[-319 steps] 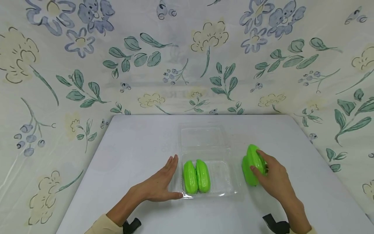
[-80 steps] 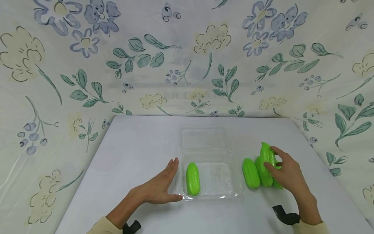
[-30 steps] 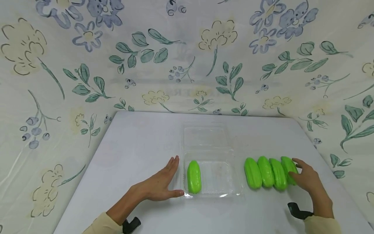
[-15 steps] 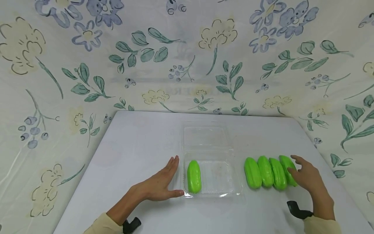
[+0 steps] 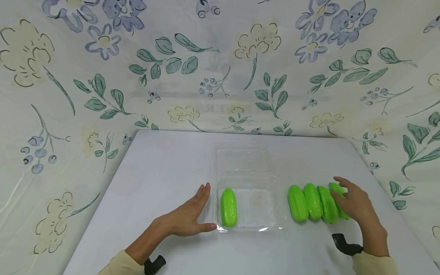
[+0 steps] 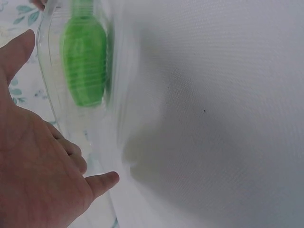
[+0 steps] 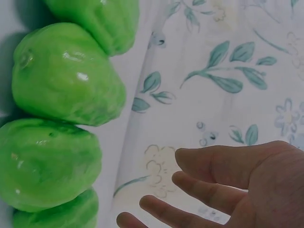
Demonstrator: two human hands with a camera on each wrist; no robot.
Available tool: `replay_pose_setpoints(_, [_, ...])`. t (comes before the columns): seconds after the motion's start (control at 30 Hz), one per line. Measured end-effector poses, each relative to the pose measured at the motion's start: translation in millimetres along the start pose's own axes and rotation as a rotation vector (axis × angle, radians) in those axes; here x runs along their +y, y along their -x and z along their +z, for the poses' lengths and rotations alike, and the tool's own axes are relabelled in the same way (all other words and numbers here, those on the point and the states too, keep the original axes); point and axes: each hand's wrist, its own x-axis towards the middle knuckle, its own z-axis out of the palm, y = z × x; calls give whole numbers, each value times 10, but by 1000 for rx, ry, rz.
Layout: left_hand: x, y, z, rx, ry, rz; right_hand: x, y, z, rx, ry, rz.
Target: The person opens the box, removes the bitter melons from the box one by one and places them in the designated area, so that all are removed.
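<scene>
A clear plastic clamshell box (image 5: 258,206) lies with its lid laid back, holding one glossy green cucumber-like vegetable (image 5: 228,208) along its left wall. My left hand (image 5: 185,215) spreads its fingers beside the box, thumb at the near left corner; the left wrist view shows the vegetable (image 6: 84,61) through the wall. To the right of the box, several matching green vegetables (image 5: 297,203) lie side by side in a row. Over the rightmost one (image 5: 338,191), partly hidden, hovers my right hand (image 5: 355,200), fingers parted and holding nothing. In the right wrist view, the fingers are apart from the row (image 7: 66,76).
The box's lid (image 5: 242,160) lies flat behind its base on the white table (image 5: 165,164). A flowered cloth (image 5: 220,68) hangs behind the table and extends along both sides. A black wrist mount (image 5: 345,244) sits below my right hand.
One vegetable has left the box, and the row at right has grown. My right hand set down the rightmost one, let go, and shifted slightly left above it. My left hand stayed put.
</scene>
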Motion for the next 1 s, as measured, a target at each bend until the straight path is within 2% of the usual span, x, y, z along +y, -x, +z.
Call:
replay_pose_setpoints(0.5, [44, -34, -34, -11, -13, 7, -457, 7, -40, 29, -36, -129])
replay_pose_setpoints(0.83, [45, -39, -32, -4, -22, 5, -758, 10, 30, 27, -78, -193])
replay_pose_setpoints(1.0, [49, -21, -23, -8, 9, -7, -916, 14, 110, 25, -103, -240])
